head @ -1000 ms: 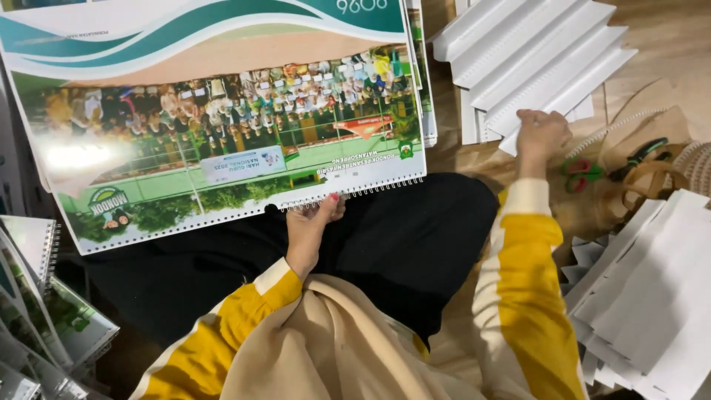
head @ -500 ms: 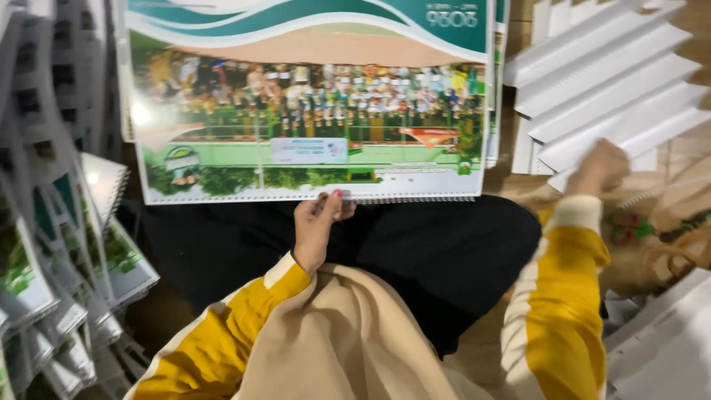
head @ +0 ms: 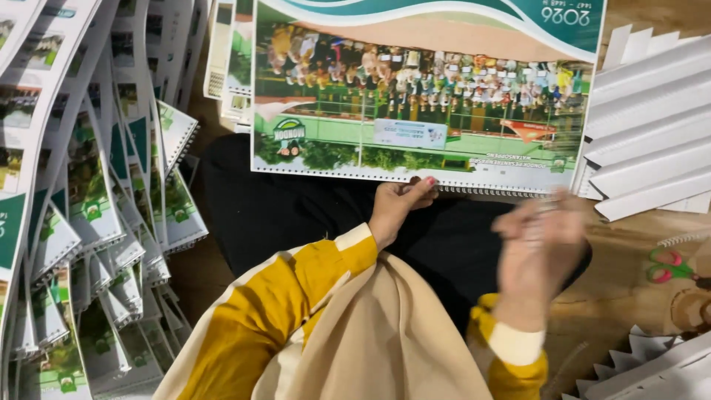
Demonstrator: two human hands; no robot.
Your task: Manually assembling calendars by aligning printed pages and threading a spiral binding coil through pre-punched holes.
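Two hands: both in my view, yellow sleeves over a black lap
Left hand: fingertips pinch the spiral-bound lower edge of the calendar
Calendar: at 12 o'clock, top edge cut off by the frame
Right hand: at 3 o'clock, blurred, just below the calendar's wire edge; I cannot tell its grip
Stacked calendars: fanned at 9 o'clock, partly out of frame
White folded card: at 2 o'clock
Scissors: red handles only, blades out of sight

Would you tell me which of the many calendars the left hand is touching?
The left hand touches the big calendar lying flat ahead, not those stacked at left.
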